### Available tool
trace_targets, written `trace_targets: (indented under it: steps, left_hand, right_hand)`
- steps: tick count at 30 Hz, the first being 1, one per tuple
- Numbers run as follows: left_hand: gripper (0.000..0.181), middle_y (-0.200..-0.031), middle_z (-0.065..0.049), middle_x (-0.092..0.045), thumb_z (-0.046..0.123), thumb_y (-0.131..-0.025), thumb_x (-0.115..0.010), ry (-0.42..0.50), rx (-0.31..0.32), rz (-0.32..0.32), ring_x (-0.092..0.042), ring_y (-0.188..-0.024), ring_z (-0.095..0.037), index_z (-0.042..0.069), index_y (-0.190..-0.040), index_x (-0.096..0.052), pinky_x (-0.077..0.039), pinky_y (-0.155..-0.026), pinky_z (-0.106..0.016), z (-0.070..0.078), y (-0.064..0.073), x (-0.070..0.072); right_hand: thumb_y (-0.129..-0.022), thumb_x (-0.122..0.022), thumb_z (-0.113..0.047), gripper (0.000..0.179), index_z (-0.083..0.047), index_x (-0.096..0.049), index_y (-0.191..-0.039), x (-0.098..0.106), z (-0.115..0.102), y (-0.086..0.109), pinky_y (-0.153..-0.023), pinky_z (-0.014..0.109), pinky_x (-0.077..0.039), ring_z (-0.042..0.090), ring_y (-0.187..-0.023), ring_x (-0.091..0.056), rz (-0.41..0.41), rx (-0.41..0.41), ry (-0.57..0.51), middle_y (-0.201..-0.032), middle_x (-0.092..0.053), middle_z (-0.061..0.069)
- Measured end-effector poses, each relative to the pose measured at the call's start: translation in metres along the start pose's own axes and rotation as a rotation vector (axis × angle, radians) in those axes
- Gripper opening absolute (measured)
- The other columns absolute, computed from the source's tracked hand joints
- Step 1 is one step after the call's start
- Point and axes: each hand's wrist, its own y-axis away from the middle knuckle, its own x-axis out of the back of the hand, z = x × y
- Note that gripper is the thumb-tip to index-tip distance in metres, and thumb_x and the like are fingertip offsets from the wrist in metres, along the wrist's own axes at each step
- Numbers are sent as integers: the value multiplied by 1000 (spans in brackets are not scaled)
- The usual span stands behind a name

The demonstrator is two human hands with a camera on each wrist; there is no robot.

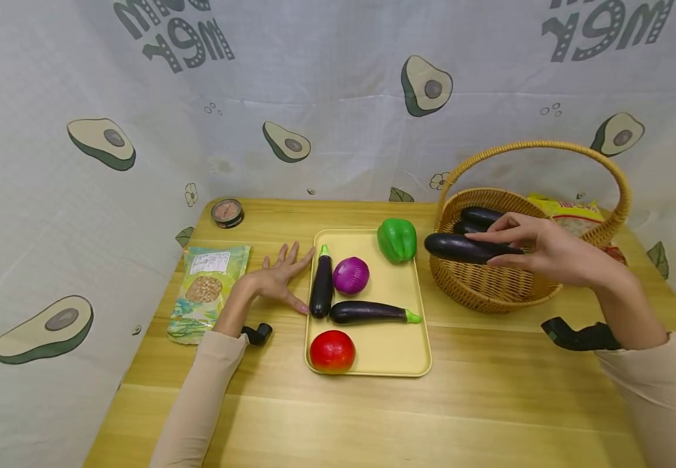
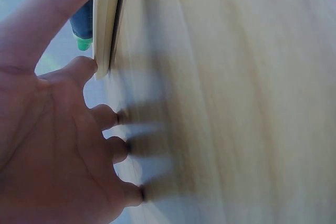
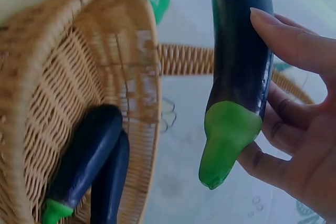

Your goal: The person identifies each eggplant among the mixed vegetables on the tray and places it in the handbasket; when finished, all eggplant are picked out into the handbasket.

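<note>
My right hand (image 1: 539,247) pinches an eggplant (image 1: 455,248) between thumb and fingers, above the wicker basket (image 1: 484,296). In the right wrist view this eggplant (image 3: 239,51) has its green stem pointing down. Two more eggplants (image 3: 86,153) lie inside the basket. My left hand (image 1: 276,279) is spread on the table, thumb and index finger touching the left rim of the yellow tray (image 1: 393,351). On that tray lie two eggplants (image 1: 322,286), a purple onion (image 1: 351,275), a green bell pepper (image 1: 397,240) and a red tomato (image 1: 332,351).
A food packet (image 1: 209,286) lies left of my left hand, with a small round tin (image 1: 227,212) behind it. Behind the basket rests a yellow bag (image 1: 572,211). The basket's tall handle (image 1: 539,144) arches over it. A printed cloth (image 1: 344,97) hangs behind the table.
</note>
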Motion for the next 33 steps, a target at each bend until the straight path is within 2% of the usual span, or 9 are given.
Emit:
trace_targets:
  steps: [9,16,19,20,22,24,26,29,33]
  left_hand:
    - [131,-169,-18,30,45,-80,-88,-9,3,0,33,-155,-38,25,-167,8,20,-122,-69,-2,0,0]
    - [131,-169,-19,29,44,-80,-88,-1,3,4,33,-155,-39,25,-167,7,20,-121,-69,-1,0,-1]
    - [130,-169,-19,29,44,-80,-89,4,2,6,32,-155,-40,25,-167,6,20,-121,-69,-2,0,-1]
    - [131,-169,-19,29,44,-80,-89,1,2,6,32,-155,-40,24,-167,6,19,-121,-69,-2,0,-1]
    - [131,-169,-19,29,44,-80,-88,-2,4,3,32,-155,-40,25,-167,7,19,-121,-69,-2,0,-1]
    - [131,-169,-20,29,45,-80,-88,-5,0,2,32,-155,-40,25,-167,7,19,-121,-70,-2,1,-1]
    - [131,-169,-20,29,45,-80,-88,-7,-4,3,32,-155,-40,25,-167,7,19,-121,-70,-2,1,-1]
    - [131,-169,-20,29,45,-80,-88,-3,-9,8,32,-155,-40,25,-167,7,19,-121,-71,-2,0,-1]
    - [131,-169,-19,29,45,-80,-88,-9,-5,6,32,-155,-40,25,-167,8,18,-121,-70,-1,0,0]
  right_hand:
    - [-83,-82,0,50,-16,-75,-130,15,22,-2,-65,21,-47,-1,-91,-53,-57,-91,41,-111,-66,2]
    - [-88,-78,-1,47,-13,-72,-133,22,40,-6,-58,24,-40,4,-80,-46,-125,-148,26,-111,-67,3]
    - [-89,-77,-3,47,-12,-71,-135,22,46,-9,-58,24,-43,6,-77,-47,-162,-190,24,-112,-69,5]
    - [-90,-77,-4,46,-11,-70,-135,21,48,-10,-59,23,-45,6,-79,-52,-174,-206,28,-114,-70,7]
    - [-91,-77,-7,46,-9,-69,-136,19,52,-14,-61,23,-50,13,-86,-62,-202,-243,25,-119,-71,14]
    - [-93,-76,-10,45,-6,-67,-137,17,55,-18,-64,23,-53,26,-98,-68,-227,-278,20,-127,-69,23]
    - [-94,-75,-11,46,-4,-66,-139,14,58,-22,-68,23,-55,39,-112,-67,-241,-324,1,-133,-65,30]
    - [-96,-73,-11,48,-1,-62,-141,10,62,-28,-62,26,-50,47,-118,-62,-250,-388,-45,-136,-60,36]
    - [-95,-74,-12,51,0,-60,-143,3,67,-34,-55,28,-38,29,-87,-61,-251,-448,-82,-130,-61,36]
